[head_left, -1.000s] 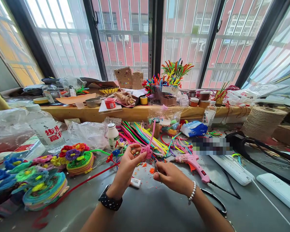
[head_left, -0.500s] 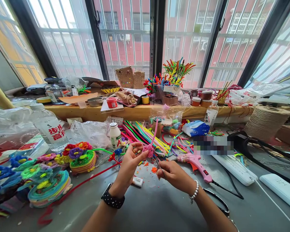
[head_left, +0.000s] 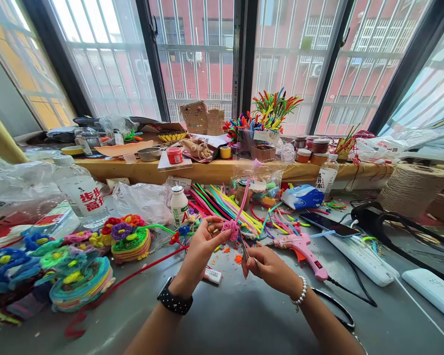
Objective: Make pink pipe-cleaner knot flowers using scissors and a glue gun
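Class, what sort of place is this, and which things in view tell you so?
Probably a craft workspace: a bundle of fuzzy coloured stems lies on a grey table, a pink glue gun lies to their right, and the left hand holds a pink fuzzy flower.

A glue gun (head_left: 302,245) and pipe cleaners (head_left: 215,201) show a craft workshop.

There are two bare hands, the left hand (head_left: 203,246) and the right hand (head_left: 270,268), one pink fuzzy flower (head_left: 231,230) and one thin metal tool (head_left: 244,250). On the grey table (head_left: 225,320) I count two clear plastic bottles with white labels (head_left: 82,192) (head_left: 326,176), one small white bottle with green label (head_left: 179,204), one pink glue gun (head_left: 299,246) and one beige twine spool (head_left: 412,189). The coloured fuzzy stems (head_left: 207,197) overlap too much for counting.
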The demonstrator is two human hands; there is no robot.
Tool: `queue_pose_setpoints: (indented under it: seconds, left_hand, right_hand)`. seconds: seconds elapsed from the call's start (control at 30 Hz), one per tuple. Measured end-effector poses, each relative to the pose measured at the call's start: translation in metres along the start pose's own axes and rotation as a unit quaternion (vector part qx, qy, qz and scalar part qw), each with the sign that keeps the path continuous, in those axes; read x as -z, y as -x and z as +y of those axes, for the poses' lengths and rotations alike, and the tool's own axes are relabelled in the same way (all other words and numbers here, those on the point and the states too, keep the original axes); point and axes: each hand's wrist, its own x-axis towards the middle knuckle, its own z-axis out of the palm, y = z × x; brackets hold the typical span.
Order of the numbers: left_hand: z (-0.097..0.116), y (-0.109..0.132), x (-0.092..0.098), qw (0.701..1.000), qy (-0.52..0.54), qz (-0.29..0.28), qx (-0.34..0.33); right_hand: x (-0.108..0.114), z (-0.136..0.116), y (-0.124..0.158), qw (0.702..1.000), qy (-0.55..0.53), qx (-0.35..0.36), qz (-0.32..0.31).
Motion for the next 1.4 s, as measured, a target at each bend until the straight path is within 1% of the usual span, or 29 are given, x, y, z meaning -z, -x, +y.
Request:
queue_pose_setpoints:
  seconds: [0.2, 0.47, 0.6, 0.73, 0.83, 0.93, 1.17, 1.33, 1.4]
  left_hand:
    - [0.001, -0.001, 0.001, 1.000, -0.017, -0.005, 0.001]
    - [0.003, 0.000, 0.001, 0.999, -0.042, 0.001, -0.025]
    - [0.003, 0.001, 0.000, 0.999, -0.037, -0.010, 0.001]
    - [0.002, 0.001, 0.000, 0.999, -0.029, -0.016, 0.006]
    - [0.003, 0.002, -0.001, 0.999, -0.013, -0.026, 0.011]
    - [0.004, 0.003, -0.003, 0.999, -0.012, -0.031, 0.009]
    - [0.005, 0.003, -0.005, 0.999, -0.035, -0.029, -0.022]
    - [0.007, 0.001, 0.002, 0.998, -0.047, -0.051, -0.007]
    - [0.008, 0.000, 0.004, 0.997, -0.048, -0.058, -0.001]
  right_hand:
    - [0.000, -0.007, -0.001, 1.000, -0.002, -0.017, 0.018]
    - [0.000, -0.009, -0.002, 0.996, -0.008, -0.054, 0.066]
    - [0.009, -0.003, -0.001, 0.995, 0.014, -0.063, 0.075]
    - [0.016, 0.003, 0.002, 0.996, 0.046, -0.061, 0.050]
    - [0.016, 0.005, 0.003, 0.997, 0.061, -0.048, 0.018]
    - [0.013, 0.005, 0.002, 0.997, 0.063, -0.053, -0.013]
    - [0.012, 0.004, 0.003, 0.995, 0.078, -0.056, -0.015]
    - [0.014, 0.002, 0.004, 0.994, 0.090, -0.048, -0.029]
    - [0.015, 0.001, 0.005, 0.994, 0.095, -0.042, -0.043]
